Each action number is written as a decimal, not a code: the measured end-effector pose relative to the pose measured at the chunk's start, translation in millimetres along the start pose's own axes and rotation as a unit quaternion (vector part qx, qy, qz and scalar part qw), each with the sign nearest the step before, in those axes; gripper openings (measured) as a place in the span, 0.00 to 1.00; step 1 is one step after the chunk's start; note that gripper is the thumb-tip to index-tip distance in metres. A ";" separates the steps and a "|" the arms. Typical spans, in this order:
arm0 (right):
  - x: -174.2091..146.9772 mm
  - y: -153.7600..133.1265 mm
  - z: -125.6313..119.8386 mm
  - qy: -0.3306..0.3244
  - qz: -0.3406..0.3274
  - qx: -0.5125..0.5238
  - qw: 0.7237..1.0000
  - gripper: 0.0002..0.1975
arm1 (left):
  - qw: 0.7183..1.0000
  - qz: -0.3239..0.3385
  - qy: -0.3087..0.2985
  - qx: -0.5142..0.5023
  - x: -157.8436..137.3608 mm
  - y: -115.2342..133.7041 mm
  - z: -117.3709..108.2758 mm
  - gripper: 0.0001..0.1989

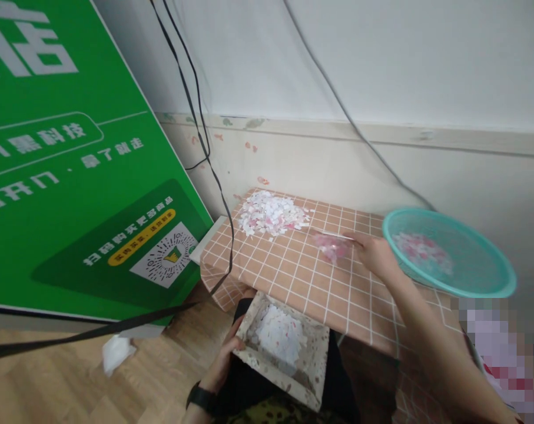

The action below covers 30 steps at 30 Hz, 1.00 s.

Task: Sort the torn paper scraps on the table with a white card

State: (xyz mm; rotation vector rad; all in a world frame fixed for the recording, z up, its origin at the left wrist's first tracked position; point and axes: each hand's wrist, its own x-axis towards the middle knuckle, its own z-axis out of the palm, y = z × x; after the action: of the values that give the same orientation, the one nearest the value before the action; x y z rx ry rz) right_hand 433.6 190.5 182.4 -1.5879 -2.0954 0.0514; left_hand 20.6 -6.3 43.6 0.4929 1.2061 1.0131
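My left hand [229, 353], with a dark band on its wrist, grips the left side of a shallow speckled box [319, 371]. The box rests on my lap, and small white paper-like flakes [279, 333] with a few pink bits lie in it. Over the table, the fingers of my right hand [372, 253] are closed around a thin, pale, straight-edged tool [335, 235], whose exact kind I cannot make out. Just below it is a blurred cluster of pink scraps [332, 248]. Farther left, a heap of white and pink scraps [271, 213] covers the table's far corner.
A turquoise mesh basket [478, 282] with pink scraps inside stands at the table's right end. The table has a brown checked cloth [302, 277]. A green sign [72, 235] leans at left, with a dark strap [225, 200] hanging before the table. White plastic [117, 353] lies on the floor.
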 end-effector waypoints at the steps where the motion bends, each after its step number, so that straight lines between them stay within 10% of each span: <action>1: -1.1 -10.5 -1.5 0.020 0.014 -0.010 1.000 0.18 | 1.000 -0.001 -0.015 -0.002 -0.7 0.5 -2.6 0.36; 10: -1.4 -113.6 40.0 0.053 0.061 -0.054 0.995 0.21 | 0.989 -0.013 -0.140 0.049 15.2 24.0 0.9 0.40; 30: 13.8 -142.5 82.3 0.054 0.097 0.059 0.992 0.24 | 0.978 0.060 -0.175 0.098 38.3 6.8 -18.8 0.38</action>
State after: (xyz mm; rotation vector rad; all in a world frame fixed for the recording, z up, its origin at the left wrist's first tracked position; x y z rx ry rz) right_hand 270.1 179.9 162.1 -1.6795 -1.8168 0.1493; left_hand 1.3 26.0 22.4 0.8711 0.9717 0.8672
